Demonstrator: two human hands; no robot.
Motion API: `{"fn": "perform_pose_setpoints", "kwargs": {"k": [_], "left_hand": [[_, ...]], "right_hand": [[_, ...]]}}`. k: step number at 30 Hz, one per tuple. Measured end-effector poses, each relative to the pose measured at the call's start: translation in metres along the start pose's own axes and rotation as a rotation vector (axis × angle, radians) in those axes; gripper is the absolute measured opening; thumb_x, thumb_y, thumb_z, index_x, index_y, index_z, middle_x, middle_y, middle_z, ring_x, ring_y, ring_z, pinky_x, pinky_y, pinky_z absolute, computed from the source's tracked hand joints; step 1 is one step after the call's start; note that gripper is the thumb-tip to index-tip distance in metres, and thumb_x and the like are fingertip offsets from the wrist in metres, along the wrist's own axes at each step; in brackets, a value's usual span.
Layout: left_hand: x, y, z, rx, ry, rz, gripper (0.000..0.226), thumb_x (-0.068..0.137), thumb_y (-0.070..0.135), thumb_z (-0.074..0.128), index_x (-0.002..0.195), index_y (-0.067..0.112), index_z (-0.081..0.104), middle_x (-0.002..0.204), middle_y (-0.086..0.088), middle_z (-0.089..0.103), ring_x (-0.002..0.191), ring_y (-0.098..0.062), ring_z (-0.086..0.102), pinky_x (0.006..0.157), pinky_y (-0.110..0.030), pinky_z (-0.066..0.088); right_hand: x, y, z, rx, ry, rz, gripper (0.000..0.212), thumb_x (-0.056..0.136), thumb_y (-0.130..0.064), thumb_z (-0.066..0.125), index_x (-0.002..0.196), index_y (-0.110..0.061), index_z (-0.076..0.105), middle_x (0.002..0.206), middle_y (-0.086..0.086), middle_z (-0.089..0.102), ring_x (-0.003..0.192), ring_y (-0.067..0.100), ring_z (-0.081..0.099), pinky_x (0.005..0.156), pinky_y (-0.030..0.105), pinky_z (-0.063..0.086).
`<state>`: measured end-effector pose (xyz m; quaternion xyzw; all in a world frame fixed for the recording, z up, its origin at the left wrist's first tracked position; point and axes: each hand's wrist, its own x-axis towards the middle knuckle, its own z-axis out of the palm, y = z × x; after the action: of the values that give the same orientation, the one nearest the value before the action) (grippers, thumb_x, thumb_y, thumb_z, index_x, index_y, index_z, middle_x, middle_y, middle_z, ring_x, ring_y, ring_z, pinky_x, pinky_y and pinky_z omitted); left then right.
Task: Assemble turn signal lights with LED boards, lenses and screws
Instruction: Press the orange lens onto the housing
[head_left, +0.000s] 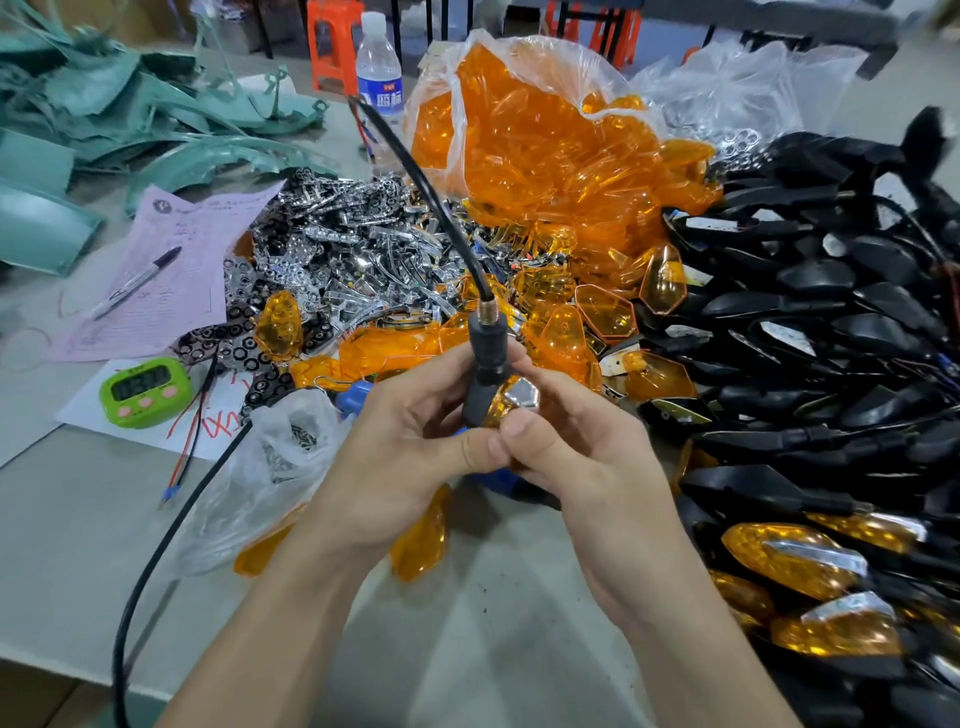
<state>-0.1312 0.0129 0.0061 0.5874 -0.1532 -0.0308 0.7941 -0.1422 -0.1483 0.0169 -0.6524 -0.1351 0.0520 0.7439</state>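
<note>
My left hand (410, 441) and my right hand (571, 447) meet at the middle of the view and together grip one turn signal light (493, 395). Its black stem points up, with a brass thread and a black cable (426, 192) rising from it. An orange lens and a chrome reflector show between my fingers. Both thumbs press on the lens side. Loose orange lenses (605, 312) lie just behind my hands. A heap of chrome reflector boards (343, 254) sits behind them to the left. A small clear bag of screws (291, 447) lies left of my left hand.
A large bag of orange lenses (545, 135) stands at the back. Black housings (831, 312) pile up on the right, with finished lights (789, 556) at the near right. A green timer (143, 392), a marker on pink paper (135, 283), a water bottle (379, 83) and teal plastic parts (78, 130) lie left.
</note>
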Motion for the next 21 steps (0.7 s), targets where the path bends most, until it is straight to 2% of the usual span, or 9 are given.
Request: {"fn": "perform_pose_setpoints", "kwargs": {"k": [3,6,8,10,12,14,15,18,21], "left_hand": [[-0.001,0.000,-0.004,0.004,-0.037,0.003,0.063,0.080,0.038,0.085,0.136,0.018,0.065,0.133,0.000,0.069,0.117,-0.019,0.066,0.095,-0.030,0.053],[-0.001,0.001,-0.010,0.011,-0.095,-0.003,0.065,0.084,0.039,0.081,0.142,0.017,0.061,0.141,-0.003,0.065,0.129,-0.020,0.062,0.101,-0.028,0.050],[0.000,0.001,-0.012,0.005,-0.115,-0.011,0.061,0.085,0.039,0.080,0.141,0.022,0.063,0.138,-0.001,0.067,0.129,-0.019,0.063,0.100,-0.028,0.051],[0.001,0.000,-0.011,-0.007,-0.090,-0.017,0.059,0.083,0.040,0.081,0.138,0.025,0.067,0.133,-0.001,0.070,0.125,-0.019,0.065,0.097,-0.029,0.053],[0.002,-0.004,-0.007,-0.035,-0.019,-0.033,0.067,0.078,0.042,0.086,0.137,0.016,0.067,0.126,-0.006,0.073,0.115,-0.023,0.070,0.089,-0.030,0.057],[0.001,-0.008,-0.005,-0.076,0.052,-0.047,0.075,0.073,0.043,0.090,0.137,0.010,0.066,0.120,-0.009,0.075,0.104,-0.025,0.071,0.081,-0.031,0.058],[0.001,-0.010,-0.004,-0.091,0.081,-0.047,0.076,0.072,0.043,0.091,0.136,0.010,0.067,0.119,-0.010,0.075,0.104,-0.026,0.071,0.081,-0.033,0.058],[-0.002,-0.014,-0.003,-0.111,0.148,-0.046,0.079,0.065,0.043,0.095,0.134,0.013,0.069,0.121,-0.012,0.075,0.111,-0.027,0.072,0.088,-0.033,0.057],[-0.003,-0.015,-0.002,-0.132,0.172,-0.045,0.078,0.061,0.041,0.097,0.130,0.014,0.072,0.121,-0.012,0.076,0.110,-0.026,0.073,0.088,-0.031,0.058]], "right_hand": [[-0.003,-0.003,0.001,-0.090,-0.005,-0.093,0.038,0.098,-0.023,0.065,0.125,-0.049,0.068,0.116,-0.007,0.077,0.117,0.016,0.070,0.099,0.035,0.058],[-0.006,-0.001,0.000,-0.110,0.002,-0.099,0.037,0.099,-0.027,0.064,0.132,-0.042,0.064,0.118,-0.005,0.077,0.115,0.015,0.071,0.095,0.029,0.058],[-0.007,0.004,-0.001,-0.123,0.018,-0.068,0.040,0.098,-0.034,0.063,0.138,-0.033,0.062,0.119,-0.006,0.076,0.116,0.015,0.071,0.096,0.031,0.059],[-0.009,0.007,0.002,-0.112,0.058,-0.022,0.046,0.095,-0.044,0.064,0.138,-0.027,0.063,0.117,0.000,0.076,0.111,0.020,0.073,0.092,0.042,0.062],[-0.008,0.008,0.005,-0.105,0.132,-0.017,0.039,0.092,-0.047,0.067,0.126,-0.029,0.066,0.106,-0.001,0.077,0.097,0.014,0.075,0.079,0.035,0.064],[-0.007,0.008,0.002,-0.138,0.176,-0.046,0.018,0.094,-0.034,0.072,0.112,-0.034,0.066,0.095,-0.003,0.077,0.085,0.010,0.075,0.069,0.023,0.059],[-0.005,0.006,0.001,-0.151,0.160,-0.048,0.016,0.096,-0.026,0.073,0.107,-0.036,0.068,0.094,-0.005,0.078,0.085,0.010,0.075,0.068,0.020,0.058],[-0.004,0.004,-0.007,-0.158,0.112,-0.051,0.033,0.091,-0.011,0.077,0.100,-0.043,0.074,0.094,-0.008,0.079,0.088,0.011,0.076,0.072,0.020,0.058],[-0.004,0.000,-0.011,-0.191,0.063,-0.077,0.037,0.081,-0.010,0.081,0.108,-0.034,0.075,0.101,-0.009,0.080,0.098,0.012,0.075,0.085,0.024,0.060]]}}
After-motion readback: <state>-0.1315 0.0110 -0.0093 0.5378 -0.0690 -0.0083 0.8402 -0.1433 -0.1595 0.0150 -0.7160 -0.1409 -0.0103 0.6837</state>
